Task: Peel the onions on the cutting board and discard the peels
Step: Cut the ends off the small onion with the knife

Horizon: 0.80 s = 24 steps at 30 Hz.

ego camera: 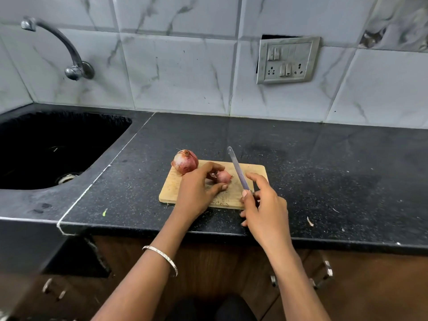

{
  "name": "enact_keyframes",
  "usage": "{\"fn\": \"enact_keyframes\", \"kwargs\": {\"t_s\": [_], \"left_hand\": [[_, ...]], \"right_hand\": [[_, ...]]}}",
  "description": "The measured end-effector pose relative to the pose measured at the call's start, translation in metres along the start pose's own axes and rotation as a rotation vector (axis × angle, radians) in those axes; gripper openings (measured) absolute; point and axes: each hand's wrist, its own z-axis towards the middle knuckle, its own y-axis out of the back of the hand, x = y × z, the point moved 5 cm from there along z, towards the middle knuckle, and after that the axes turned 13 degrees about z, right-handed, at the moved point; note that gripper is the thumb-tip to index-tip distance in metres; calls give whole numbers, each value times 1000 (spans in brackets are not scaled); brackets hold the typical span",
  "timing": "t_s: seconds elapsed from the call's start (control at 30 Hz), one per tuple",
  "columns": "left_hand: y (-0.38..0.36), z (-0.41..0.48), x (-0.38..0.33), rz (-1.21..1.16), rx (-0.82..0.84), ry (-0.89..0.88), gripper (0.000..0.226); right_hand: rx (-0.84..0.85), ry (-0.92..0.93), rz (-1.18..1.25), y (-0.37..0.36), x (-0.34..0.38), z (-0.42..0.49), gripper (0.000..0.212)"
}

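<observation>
A wooden cutting board (254, 172) lies on the black counter. A large red onion (185, 161) in its skin sits at the board's far left corner. A small red onion (224, 177) lies mid-board, held between the thumb and fingers of my left hand (199, 189). My right hand (264, 206) grips a knife (237, 167) by the handle, its blade pointing up and away just right of the small onion, clear of it.
A black sink (53, 147) is sunk into the counter at the left, with a tap (60, 46) on the tiled wall above. A socket panel (287, 60) hangs on the wall. A peel scrap (309, 221) lies at the right front of the counter (347, 177).
</observation>
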Motion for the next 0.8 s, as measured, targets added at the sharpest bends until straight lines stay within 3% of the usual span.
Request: {"fn": "enact_keyframes", "kwargs": {"t_s": [0.3,0.8], "left_hand": [[1,1,-4,0,-2,-54,37],[-2,4,-1,-56,-17,-43,34]], "right_hand": [[66,-17,-257,-1,22,-9,44],[85,-39,-317,-13,27,7,44]]}}
